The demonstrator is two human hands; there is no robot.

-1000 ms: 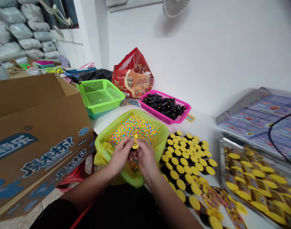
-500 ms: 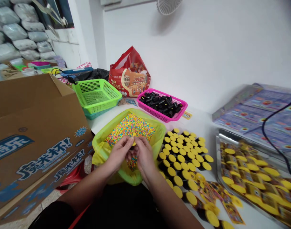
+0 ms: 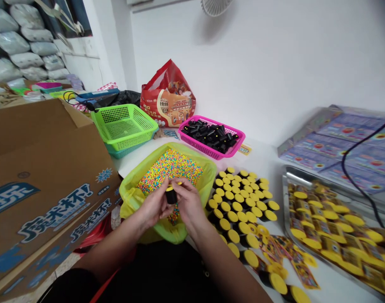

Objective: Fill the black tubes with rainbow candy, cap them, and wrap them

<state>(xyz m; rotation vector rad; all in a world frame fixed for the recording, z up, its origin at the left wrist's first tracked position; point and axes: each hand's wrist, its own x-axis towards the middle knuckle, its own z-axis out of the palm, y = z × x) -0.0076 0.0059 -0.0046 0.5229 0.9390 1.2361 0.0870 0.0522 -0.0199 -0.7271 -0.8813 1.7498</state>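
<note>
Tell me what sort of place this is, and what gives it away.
Probably a small packing or assembly workshop, judging by the mass of small coloured balls, the dozens of yellow-topped black containers grouped together, and the pale, stuffed bags stacked at the back.

At the centre, fingers of the left hand (image 3: 154,205) and right hand (image 3: 189,203) partly cover a small black yellow-topped cylinder (image 3: 171,196), while the frame edges cut off a white round-grilled fan (image 3: 216,6) at top, a brown cardboard box (image 3: 63,155) at left and a silver metal tray (image 3: 286,206) of blurred yellow-topped packs (image 3: 331,250) at lower right.
</note>
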